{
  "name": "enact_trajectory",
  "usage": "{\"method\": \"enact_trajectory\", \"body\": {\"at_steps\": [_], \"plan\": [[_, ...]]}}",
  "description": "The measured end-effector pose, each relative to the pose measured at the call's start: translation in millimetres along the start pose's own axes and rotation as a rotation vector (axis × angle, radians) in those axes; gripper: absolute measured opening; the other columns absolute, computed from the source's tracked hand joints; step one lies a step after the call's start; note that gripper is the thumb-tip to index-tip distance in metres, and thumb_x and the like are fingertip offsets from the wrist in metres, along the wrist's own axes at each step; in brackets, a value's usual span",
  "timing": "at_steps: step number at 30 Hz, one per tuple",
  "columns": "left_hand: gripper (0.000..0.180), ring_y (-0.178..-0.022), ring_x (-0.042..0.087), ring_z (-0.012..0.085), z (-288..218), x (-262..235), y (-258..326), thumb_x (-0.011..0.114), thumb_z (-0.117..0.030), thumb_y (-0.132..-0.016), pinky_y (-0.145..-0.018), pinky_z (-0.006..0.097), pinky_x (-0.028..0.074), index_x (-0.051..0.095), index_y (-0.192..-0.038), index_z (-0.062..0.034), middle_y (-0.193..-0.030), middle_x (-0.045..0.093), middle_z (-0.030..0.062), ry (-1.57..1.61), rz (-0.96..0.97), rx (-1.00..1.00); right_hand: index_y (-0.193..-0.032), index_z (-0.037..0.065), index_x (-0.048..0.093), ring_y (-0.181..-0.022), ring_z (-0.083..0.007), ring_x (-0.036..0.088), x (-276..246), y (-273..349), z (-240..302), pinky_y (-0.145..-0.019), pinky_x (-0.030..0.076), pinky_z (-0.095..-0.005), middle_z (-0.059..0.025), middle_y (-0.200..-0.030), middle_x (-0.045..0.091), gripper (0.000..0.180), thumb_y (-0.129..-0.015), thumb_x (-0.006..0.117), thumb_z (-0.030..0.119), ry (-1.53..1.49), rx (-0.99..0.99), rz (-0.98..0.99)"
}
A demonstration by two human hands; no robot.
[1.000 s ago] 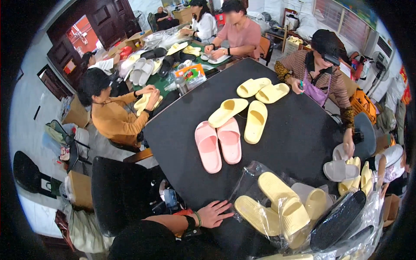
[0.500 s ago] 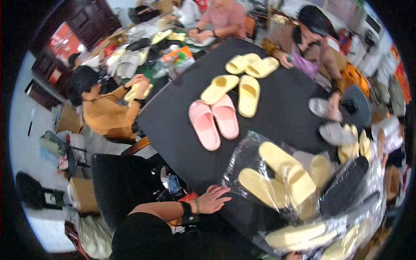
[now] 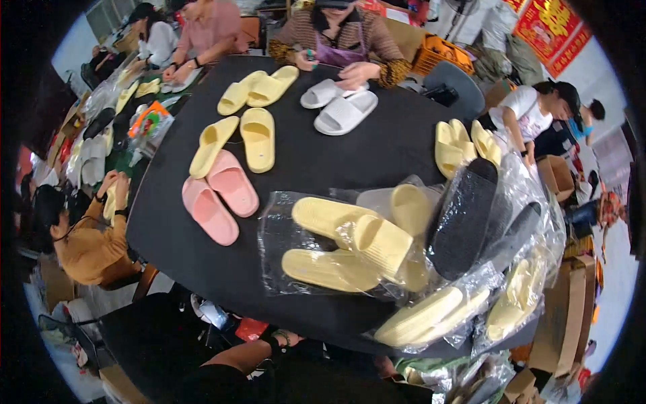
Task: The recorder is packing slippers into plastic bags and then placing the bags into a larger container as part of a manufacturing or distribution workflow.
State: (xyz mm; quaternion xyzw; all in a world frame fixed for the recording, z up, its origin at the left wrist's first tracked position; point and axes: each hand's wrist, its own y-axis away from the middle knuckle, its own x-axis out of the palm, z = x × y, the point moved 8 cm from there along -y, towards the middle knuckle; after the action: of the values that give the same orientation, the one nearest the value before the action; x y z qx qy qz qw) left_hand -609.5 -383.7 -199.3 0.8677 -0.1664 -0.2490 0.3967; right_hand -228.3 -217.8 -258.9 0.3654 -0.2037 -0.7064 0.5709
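Observation:
My left hand, with a bracelet at its wrist, is low at the near edge of the black table; its fingers are mostly hidden. What seems to be my right hand shows only as a small patch of skin below the edge, beside a bagged bundle. Closest on the table lie yellow slippers in clear plastic bags. More bagged yellow slippers and a black slipper are piled to their right. Pink slippers and unbagged yellow slippers lie farther left.
Across the table, a co-worker's hand touches a pair of light grey slippers. Other people sit at left, far left and right. A black chair stands near left; cardboard boxes stand at right. Upright yellow slippers stand at the right edge.
My view has turned to the right. My left hand, spread on the table edge before, has drawn back below it. The co-worker's grey slippers now lie side by side.

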Motion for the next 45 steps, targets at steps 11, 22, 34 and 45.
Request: {"method": "enact_trajectory", "body": {"at_steps": [11,22,34,45], "plan": [[0.047,-0.101,0.061,0.0355,-68.1,-47.4,-39.9,0.044,-0.042,-0.097,-0.088,0.042,0.047,0.060,-0.117,-0.0016,-0.109,0.065,0.0166,-0.258,0.028,0.274,-0.110,0.007,0.063,-0.092,-0.0357,0.060,-70.3,18.5,75.2,-0.083,0.047,-0.0432,-0.0196,-0.104,0.064,0.029,-0.093,0.053,0.028,0.282,-0.091,-0.482],[0.044,-0.097,0.061,0.0334,-138.4,-99.9,-147.6,0.045,-0.040,-0.098,-0.085,0.041,0.047,0.060,-0.114,-0.0026,-0.106,0.065,0.0147,-0.562,0.061,0.632,-0.102,0.001,0.061,-0.091,-0.0439,0.060,-76.3,41.6,88.8,-0.078,0.047,-0.0505,-0.0241,-0.097,0.063,0.039,-0.096,0.050,0.038,0.015,-0.177,-0.180],[0.040,-0.093,0.061,0.0310,-186.0,-147.0,-143.9,0.045,-0.038,-0.098,-0.082,0.039,0.047,0.061,-0.112,-0.0037,-0.102,0.064,0.0125,-0.763,0.119,0.931,-0.105,0.008,0.060,-0.096,-0.0361,0.059,-57.8,54.6,69.0,-0.080,0.050,-0.0441,-0.0138,-0.103,0.064,0.037,-0.089,0.067,0.041,0.090,-0.233,-0.527],[0.036,-0.090,0.061,0.0288,-156.4,-167.6,-131.9,0.046,-0.036,-0.098,-0.079,0.038,0.047,0.061,-0.109,-0.0048,-0.098,0.064,0.0105,-0.808,0.218,1.179,-0.104,0.006,0.057,-0.081,-0.0342,0.065,-42.9,98.7,99.9,-0.070,0.049,-0.0468,-0.0169,-0.087,0.065,0.029,-0.094,0.058,0.034,-0.120,0.163,-0.667]]}}
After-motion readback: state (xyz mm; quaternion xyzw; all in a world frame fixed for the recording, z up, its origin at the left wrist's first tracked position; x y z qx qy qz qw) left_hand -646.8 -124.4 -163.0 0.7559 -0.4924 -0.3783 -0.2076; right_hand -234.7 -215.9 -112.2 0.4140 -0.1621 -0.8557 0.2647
